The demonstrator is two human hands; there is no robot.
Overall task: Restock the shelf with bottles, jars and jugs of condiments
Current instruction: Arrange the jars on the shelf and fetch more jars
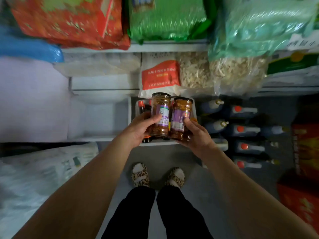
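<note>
My left hand [139,129] grips a glass jar [160,107] of brown-orange condiment with a purple label and a black lid. My right hand [196,137] grips a second jar [183,110] of the same kind. Both jars are held side by side, touching, over a white crate [155,144] on the floor. Inside the crate, dark sauce bottles [142,107] with red caps show at the left; the rest of its contents is hidden behind the jars and hands.
Shelves ahead hold a red-and-white bag [159,77], bags of dried goods [236,73], a red carton [69,21] and a green pack [167,18]. Dark jugs with red caps [245,129] lie on the floor at right. An empty white shelf bay [100,116] is at left.
</note>
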